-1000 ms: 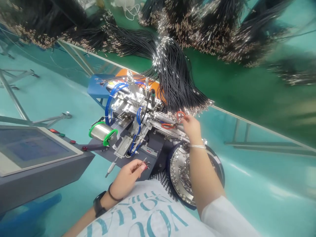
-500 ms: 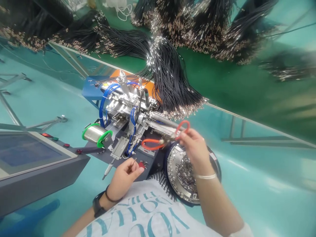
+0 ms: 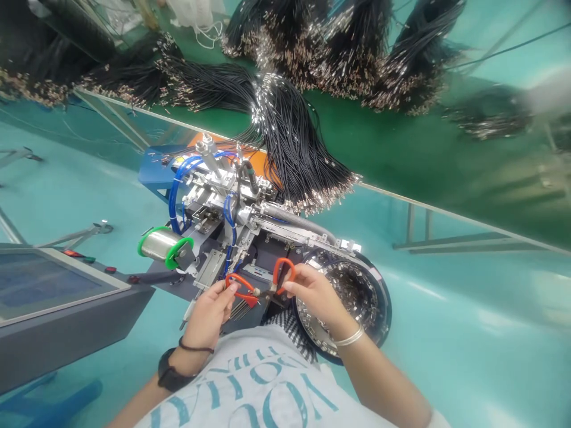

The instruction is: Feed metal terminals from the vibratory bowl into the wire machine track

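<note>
Over the near side of the machine [image 3: 218,193], orange-handled scissors [image 3: 271,290] span the gap between the hands, handles spread. Left hand [image 3: 207,314] pinches one loop, right hand [image 3: 314,294] the other. Progress, as judged: two-handed grip done; no cut visible, blades too indistinct to tell if anything lies between. Black cable bundle [image 3: 303,148] beyond, touched by neither hand.

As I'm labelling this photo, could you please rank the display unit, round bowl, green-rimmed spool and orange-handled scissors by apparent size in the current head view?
1. Display unit, partly cut off
2. Round bowl
3. Spool and scissors, too alike to rank
</note>
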Motion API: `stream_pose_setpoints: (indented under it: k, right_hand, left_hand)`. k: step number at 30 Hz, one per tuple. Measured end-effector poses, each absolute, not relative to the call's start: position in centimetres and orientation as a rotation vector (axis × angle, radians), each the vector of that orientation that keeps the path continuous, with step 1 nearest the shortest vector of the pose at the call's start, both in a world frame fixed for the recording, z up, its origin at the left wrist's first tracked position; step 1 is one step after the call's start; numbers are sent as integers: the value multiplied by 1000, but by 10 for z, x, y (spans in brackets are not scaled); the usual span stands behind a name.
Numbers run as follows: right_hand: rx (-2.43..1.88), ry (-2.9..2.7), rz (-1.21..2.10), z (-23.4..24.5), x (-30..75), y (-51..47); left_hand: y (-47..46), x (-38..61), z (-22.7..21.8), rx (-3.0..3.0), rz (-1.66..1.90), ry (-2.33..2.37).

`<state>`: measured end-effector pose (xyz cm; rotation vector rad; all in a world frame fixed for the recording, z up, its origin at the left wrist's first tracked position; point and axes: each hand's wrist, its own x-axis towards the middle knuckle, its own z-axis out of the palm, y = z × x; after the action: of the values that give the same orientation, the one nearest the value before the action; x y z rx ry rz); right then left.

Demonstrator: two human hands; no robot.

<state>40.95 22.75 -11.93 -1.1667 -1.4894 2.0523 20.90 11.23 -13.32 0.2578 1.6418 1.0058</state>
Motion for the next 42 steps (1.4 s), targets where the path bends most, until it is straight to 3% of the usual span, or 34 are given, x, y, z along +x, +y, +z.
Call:
stream_pose_setpoints:
  k: [4,7,12,16,19,22,26,31,35,42]
  right_hand:
    - [-1213,-2087,1633,-114,409,220]
    - [-1180,-2203,1490,-113,405,211]
    - [-1040,-2073,1684,-107,414,210]
    - [-659,-2077,2196,-107,427,211]
    - [-717,-1689,2588,-119,419,199]
    - [-962,-1186,2689,-131,399,183]
    - [-868,-724,2818,-134,377,177]
    - [-877,-745,2770,-137,363,180]
    - [-907,-751,2711,-163,349,193]
    - [-1493,-1148,2359,-213,304,262]
  left_hand:
    - [110,217,-110,864,755,1804]
    - [113,225,-92,1302,598,1736]
    - [115,227,-86,1665,605,1729]
    - [109,223,-90,1789,605,1697]
    - [105,227,-91,1883,496,1551]
    - [105,232,-90,2007,334,1441]
    - [106,236,-88,2166,165,1467]
    - [101,230,-93,2340,200,1568]
    - [94,221,-102,2238,448,1675]
    - [89,213,-106,1874,612,1755]
